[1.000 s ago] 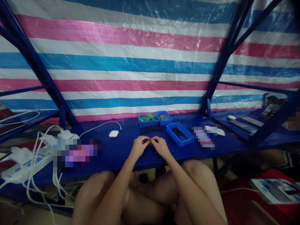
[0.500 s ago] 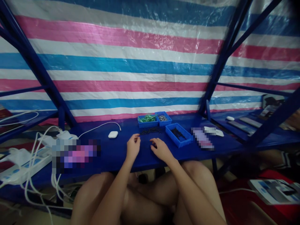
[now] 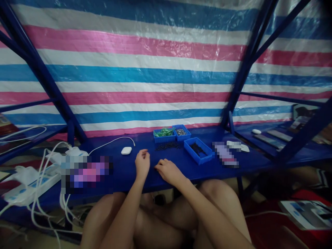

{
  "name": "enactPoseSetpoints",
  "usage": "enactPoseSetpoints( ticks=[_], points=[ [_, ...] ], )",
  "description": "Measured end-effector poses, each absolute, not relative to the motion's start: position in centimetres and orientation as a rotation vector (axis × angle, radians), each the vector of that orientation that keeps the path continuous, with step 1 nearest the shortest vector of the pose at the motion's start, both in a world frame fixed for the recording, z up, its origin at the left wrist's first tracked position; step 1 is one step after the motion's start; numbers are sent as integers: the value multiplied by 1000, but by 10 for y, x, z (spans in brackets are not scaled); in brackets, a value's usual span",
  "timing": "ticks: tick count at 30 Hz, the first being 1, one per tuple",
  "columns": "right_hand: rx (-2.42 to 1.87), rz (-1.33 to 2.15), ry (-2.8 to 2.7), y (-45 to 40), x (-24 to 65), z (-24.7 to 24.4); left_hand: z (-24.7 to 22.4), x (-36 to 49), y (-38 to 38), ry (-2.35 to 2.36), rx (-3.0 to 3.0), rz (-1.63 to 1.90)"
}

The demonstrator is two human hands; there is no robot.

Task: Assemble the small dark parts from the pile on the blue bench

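Observation:
My left hand (image 3: 142, 164) is over the blue table (image 3: 116, 169), its fingers curled together; whether a small item is between them is too small to tell. To its right, my right hand (image 3: 168, 169) rests low near the table's surface, fingertips bent down and close together, with anything in them hidden. Beyond the hands lies a loose pile of thin black pieces (image 3: 167, 146). Behind that pile are a blue bin of green pieces (image 3: 165, 132) and a blue bin of small silvery parts (image 3: 181, 131). A larger blue bin with black pieces (image 3: 198, 149) stands right of the pile.
A white case (image 3: 126, 150) and a white cable (image 3: 111, 140) lie on the left. A blurred-out device (image 3: 89, 172) and a power strip (image 3: 33, 188) with cables are further left. Right of the bins is a blurred-out phone (image 3: 225, 154). Blue frame posts (image 3: 240, 76) flank the table.
Both hands have moved left and slightly nearer to me, away from the black pile. My right hand's fingertips have lowered towards the table. The view has shifted slightly.

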State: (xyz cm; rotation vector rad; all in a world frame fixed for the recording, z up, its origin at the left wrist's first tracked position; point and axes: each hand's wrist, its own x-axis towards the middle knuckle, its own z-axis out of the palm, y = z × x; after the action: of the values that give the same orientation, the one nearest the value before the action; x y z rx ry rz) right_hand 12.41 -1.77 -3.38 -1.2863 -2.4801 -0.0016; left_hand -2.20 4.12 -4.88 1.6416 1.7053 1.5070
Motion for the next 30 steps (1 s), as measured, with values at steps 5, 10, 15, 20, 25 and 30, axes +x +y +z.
enactPoseSetpoints(
  ticks=[5, 10, 15, 20, 25, 30],
  points=[
    [-1282, -214, -2587, -6, 123, -26, -35, -34, 24, 1716, 2063, 984],
    [-1408, -234, -2541, 2, 134, -24, -29, -31, 21, 1326, 2049, 740],
    [-1491, -225, -2413, 0, 142, -16, -29, -19, 28, 1231, 1886, 911],
    [-1571, -227, -2320, -7, 153, -2, -26, -3, 29, 1163, 1842, 999],
    [-1871, -88, -1992, -16, 175, -11, -3, 36, 46, 1249, 1970, 1235],
    [-1938, 112, -2071, -21, 168, -29, 19, 110, 58, 1082, 2032, 1194]
  ],
)
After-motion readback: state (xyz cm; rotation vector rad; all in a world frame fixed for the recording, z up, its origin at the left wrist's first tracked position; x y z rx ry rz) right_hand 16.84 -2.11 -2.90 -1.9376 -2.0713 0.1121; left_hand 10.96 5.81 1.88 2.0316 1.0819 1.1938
